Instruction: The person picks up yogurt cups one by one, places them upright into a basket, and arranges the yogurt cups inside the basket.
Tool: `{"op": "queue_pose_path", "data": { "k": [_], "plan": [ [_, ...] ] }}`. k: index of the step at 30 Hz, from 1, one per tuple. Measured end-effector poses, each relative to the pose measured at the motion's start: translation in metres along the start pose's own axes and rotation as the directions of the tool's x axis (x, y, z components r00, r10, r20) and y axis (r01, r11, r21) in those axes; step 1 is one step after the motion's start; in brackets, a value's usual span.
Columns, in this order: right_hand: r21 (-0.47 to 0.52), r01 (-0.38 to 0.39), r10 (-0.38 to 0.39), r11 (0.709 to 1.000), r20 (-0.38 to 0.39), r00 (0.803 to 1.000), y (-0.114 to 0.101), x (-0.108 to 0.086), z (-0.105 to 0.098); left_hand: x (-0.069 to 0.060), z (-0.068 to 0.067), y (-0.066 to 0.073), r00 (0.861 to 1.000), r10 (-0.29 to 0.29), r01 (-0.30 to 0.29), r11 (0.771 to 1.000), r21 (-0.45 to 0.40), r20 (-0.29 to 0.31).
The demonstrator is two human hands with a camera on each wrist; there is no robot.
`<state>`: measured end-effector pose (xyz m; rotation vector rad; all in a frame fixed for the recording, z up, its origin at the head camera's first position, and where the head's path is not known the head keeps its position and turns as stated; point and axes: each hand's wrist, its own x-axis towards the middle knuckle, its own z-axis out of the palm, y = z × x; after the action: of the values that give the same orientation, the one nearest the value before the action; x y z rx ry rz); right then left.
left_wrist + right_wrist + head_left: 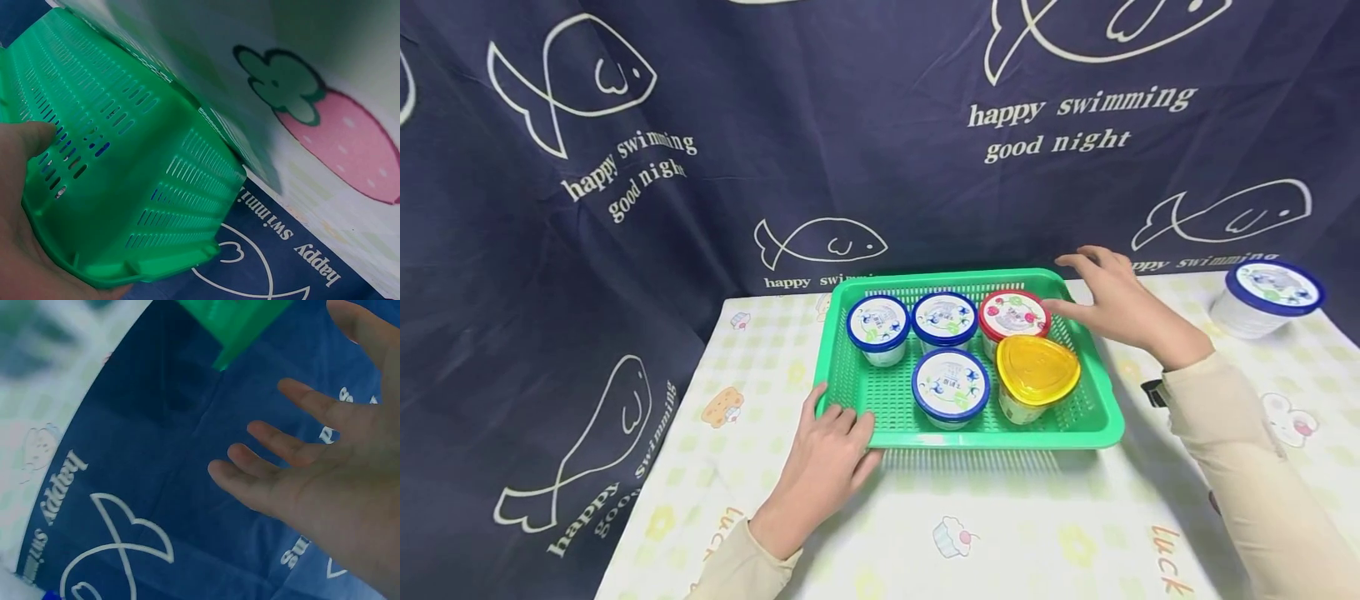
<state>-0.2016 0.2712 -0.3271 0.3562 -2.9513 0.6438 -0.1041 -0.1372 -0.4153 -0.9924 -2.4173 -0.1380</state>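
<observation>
A green plastic basket (880, 440) holds several lidded tubs. Its front-left corner is in the grip of my left hand (827, 458), fingers over the rim; in the left wrist view the thumb lies against the basket's slotted wall (119, 206). Inside are blue-lidded tubs (951, 385), a red-lidded tub (1011, 312) at the back right and a yellow-lidded tub (1037, 371) in front of it. My right hand (1112, 300) hovers near the back-right corner, fingers spread and holding nothing, as the right wrist view also shows. The thumb tip appears close to the red lid; contact is unclear.
Another blue-lidded tub (1270, 296) stands on the table to the right of the basket, beyond my right arm. A pale checked cloth (1000, 533) with printed pictures covers the table. Behind it hangs a dark blue curtain (850, 125) with white fish.
</observation>
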Motion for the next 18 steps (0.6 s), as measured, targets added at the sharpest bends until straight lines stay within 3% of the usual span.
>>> {"op": "queue_pose_path", "data": {
  "k": [10,18],
  "plan": [
    [0.014,-0.052,0.053,0.999,-0.065,0.996,0.030,-0.015,0.010,-0.001,0.001,0.000,1.000,-0.005,0.005,1.000,-0.011,0.005],
    [0.038,-0.071,0.077,0.997,-0.192,0.978,0.062,-0.029,0.005,-0.001,0.002,0.000,1.000,-0.002,0.001,0.999,-0.036,-0.020]
  ]
}}
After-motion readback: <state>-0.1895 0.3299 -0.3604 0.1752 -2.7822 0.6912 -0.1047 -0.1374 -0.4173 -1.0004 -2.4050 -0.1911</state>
